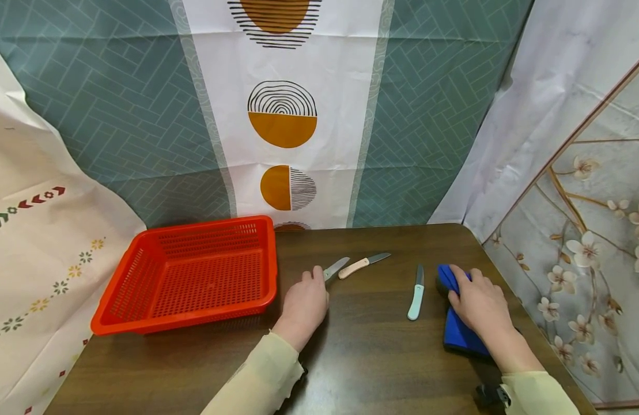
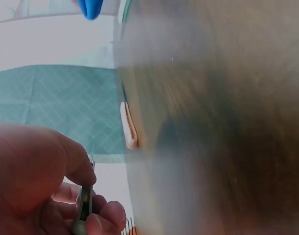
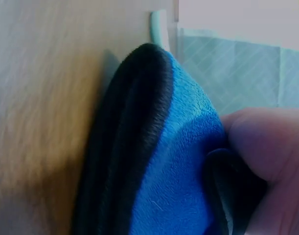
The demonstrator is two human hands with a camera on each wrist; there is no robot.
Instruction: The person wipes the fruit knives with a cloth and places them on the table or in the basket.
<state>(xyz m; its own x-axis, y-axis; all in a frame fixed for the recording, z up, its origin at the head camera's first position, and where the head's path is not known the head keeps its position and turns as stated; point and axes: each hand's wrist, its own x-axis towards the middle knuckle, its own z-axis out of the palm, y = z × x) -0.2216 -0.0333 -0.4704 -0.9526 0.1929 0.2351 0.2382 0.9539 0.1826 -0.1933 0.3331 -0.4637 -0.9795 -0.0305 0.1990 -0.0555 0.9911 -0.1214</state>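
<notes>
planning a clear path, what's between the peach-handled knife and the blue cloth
In the head view, a mint-handled knife lies between them on the brown table.

The head view looks forward and down over the table; both wrist views, close above it, share the teal backdrop beyond.

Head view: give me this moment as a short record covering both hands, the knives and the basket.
left hand: holds green knife
right hand: grips blue cloth
peach knife: on table, right of green knife
mint knife: on table, between peach knife and blue cloth
red basket: on table, left of left hand
</notes>
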